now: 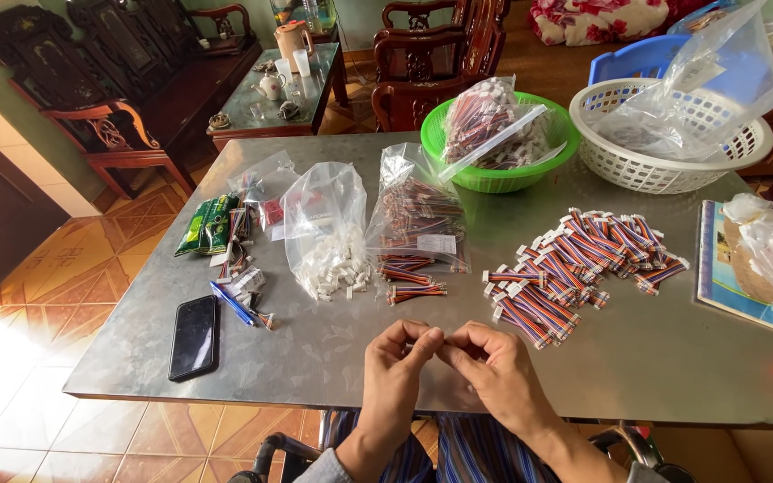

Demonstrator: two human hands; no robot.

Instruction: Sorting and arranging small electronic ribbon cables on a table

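Left hand [397, 365]: over the near edge of the bench [333, 349], fingers curled, fingertips pinched toward the right hand; what the grip holds is too small to tell.
Right hand [494, 362]: just beside the left, fingertips touching it, grip closed to a pinch; held item not discernible.
Wire pile [579, 264]: loose heap of short striped wire leads with white plugs, right of centre, near the right hand but apart from it.
Wire bag [418, 215]: clear bag of bundled leads, mid-bench; a few bundles [411, 279] lie loose at its mouth.
Plug bag [328, 233]: clear bag of small white plugs, just left of the wire bag.
Green basket [503, 174]: far side, holding a bag of leads.
White basket [673, 165]: far right, with a clear bag inside.
Phone [194, 337]: black, face up, near left edge.
Pen [233, 304]: blue, just beside the phone.
Green packet [208, 225]: left side, beyond the pen.
Book [735, 286]: right edge, with a crumpled bag on it.
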